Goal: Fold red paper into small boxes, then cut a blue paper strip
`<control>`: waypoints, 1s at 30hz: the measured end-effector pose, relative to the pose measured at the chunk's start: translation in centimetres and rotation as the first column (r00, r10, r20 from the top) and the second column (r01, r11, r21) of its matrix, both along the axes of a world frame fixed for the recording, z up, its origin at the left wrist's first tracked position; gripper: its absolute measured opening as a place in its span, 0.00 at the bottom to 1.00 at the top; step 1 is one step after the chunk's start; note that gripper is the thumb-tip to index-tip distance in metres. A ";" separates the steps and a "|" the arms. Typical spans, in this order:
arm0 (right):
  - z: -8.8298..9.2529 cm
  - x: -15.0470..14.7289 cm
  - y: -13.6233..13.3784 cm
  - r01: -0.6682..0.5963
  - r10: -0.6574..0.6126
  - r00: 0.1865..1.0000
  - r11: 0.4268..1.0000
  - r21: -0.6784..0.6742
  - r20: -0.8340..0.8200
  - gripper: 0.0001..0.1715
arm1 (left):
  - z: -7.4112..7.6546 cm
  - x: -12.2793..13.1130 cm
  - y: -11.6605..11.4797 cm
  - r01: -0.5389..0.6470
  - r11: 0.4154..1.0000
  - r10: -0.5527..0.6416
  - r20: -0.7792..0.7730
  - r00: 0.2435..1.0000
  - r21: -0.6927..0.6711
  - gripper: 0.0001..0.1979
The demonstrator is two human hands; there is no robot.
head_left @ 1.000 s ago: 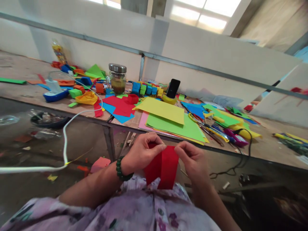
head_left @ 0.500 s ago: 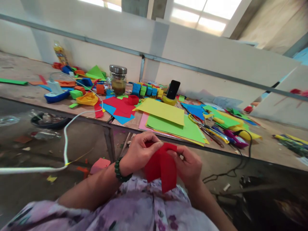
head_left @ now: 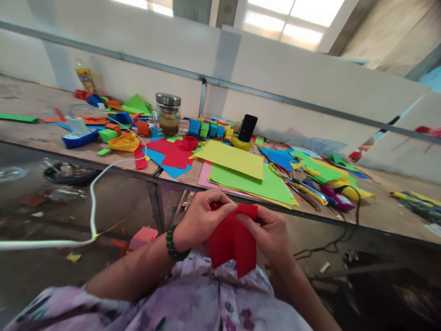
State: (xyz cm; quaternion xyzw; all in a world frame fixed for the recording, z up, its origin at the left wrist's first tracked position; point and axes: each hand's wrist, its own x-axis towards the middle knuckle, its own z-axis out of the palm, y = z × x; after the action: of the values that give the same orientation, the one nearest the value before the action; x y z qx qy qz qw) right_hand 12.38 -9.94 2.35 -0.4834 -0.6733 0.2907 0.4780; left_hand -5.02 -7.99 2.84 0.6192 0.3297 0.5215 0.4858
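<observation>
Red paper point(head_left: 225, 243) is held up in the head view by both hands, in front of the patterned shirt point(head_left: 193, 294) and just off the near edge of the counter point(head_left: 382, 214). Its upper left part is pinched between thumb and fingers by the left hand point(head_left: 203, 218); a green beaded bracelet point(head_left: 174, 243) is worn on that wrist. Its upper right part is gripped by the right hand point(head_left: 274, 232), the thumb being laid across the front; the fingertips behind are hidden. Two flaps are seen hanging below, parted by a notch. One second ago, only the top right corner was touched by the right fingertips; now the upper edge is bent over and the thumb has been brought inward. On the counter, a yellow sheet point(head_left: 230, 158), green sheets point(head_left: 255, 184), a lidded jar point(head_left: 167, 122) and a phone point(head_left: 247, 128) have been left unmoved.
</observation>
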 end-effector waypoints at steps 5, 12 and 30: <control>-0.5 0.2 0.0 0.098 -0.099 0.995 0.995 -0.034 -0.030 0.10 | -0.4 -0.7 -0.2 0.269 0.914 -0.156 0.348 0.924 -0.304 0.23; 0.0 -0.2 -0.2 0.164 -0.186 0.970 0.976 0.143 0.157 0.09 | -2.0 0.2 -0.9 0.464 0.784 -0.179 0.565 0.806 -0.412 0.21; -0.7 0.0 -0.9 -0.001 -0.165 0.936 0.881 0.473 0.310 0.08 | -1.6 1.8 -1.5 0.190 0.938 -0.067 0.387 0.920 -0.289 0.15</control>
State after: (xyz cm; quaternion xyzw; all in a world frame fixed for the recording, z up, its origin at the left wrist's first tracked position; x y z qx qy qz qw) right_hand 12.38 -10.87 1.69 -0.4261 -0.7741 0.0117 0.4680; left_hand -3.21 -9.49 1.27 0.4423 0.2702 0.5352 0.6670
